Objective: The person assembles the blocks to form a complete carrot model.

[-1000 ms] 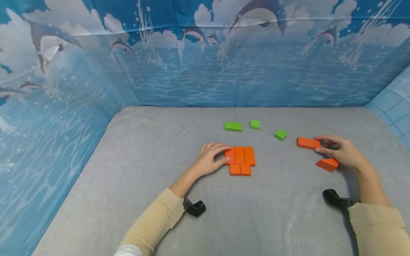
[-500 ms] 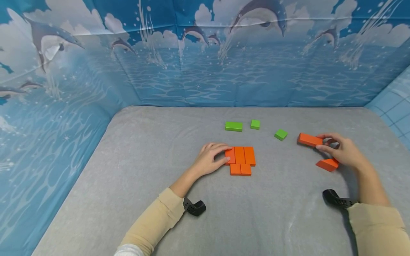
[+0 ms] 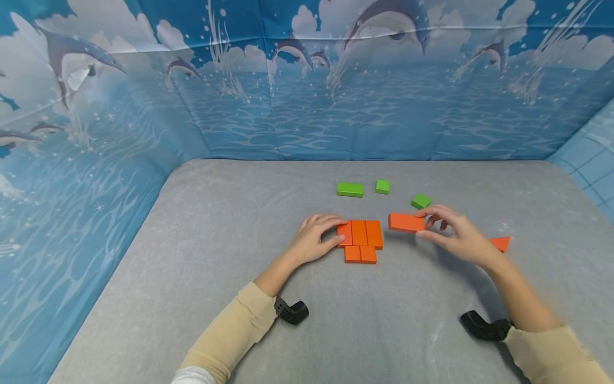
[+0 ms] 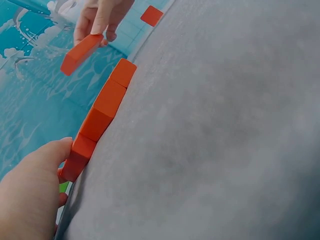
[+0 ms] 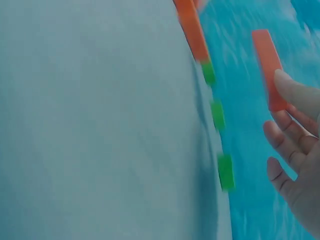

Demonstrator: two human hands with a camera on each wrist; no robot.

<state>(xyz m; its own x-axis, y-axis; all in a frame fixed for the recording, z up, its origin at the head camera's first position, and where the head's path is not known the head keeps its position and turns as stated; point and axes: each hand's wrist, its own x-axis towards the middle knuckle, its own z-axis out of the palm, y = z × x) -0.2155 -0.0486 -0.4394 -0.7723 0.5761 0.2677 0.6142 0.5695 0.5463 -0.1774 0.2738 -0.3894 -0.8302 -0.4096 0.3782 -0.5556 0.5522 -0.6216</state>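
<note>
Several flat orange blocks lie packed together on the grey cloth, three upright ones [image 3: 358,233] in the far row and two small ones [image 3: 360,254] in the near row. My left hand [image 3: 317,237] holds the leftmost block [image 4: 78,157] of the far row between thumb and fingers. Between thumb and fingertips, my right hand [image 3: 451,232] pinches one end of a rectangular orange block [image 3: 406,223]. That block is raised above the cloth just right of the group, its long side running sideways. The right wrist view shows the thumb over the lower end of this held block [image 5: 270,70].
Three green blocks stand farther back: a long one [image 3: 350,189], a small one [image 3: 382,186] and a turned one [image 3: 420,201] near my right fingers. An orange triangular block [image 3: 501,244] shows partly behind my right forearm. A blue dolphin-print curtain [image 3: 307,117] closes the back.
My right hand has lifted the rectangular orange block and carried it left, close to the orange group. The left hand and the group have stayed in place.
</note>
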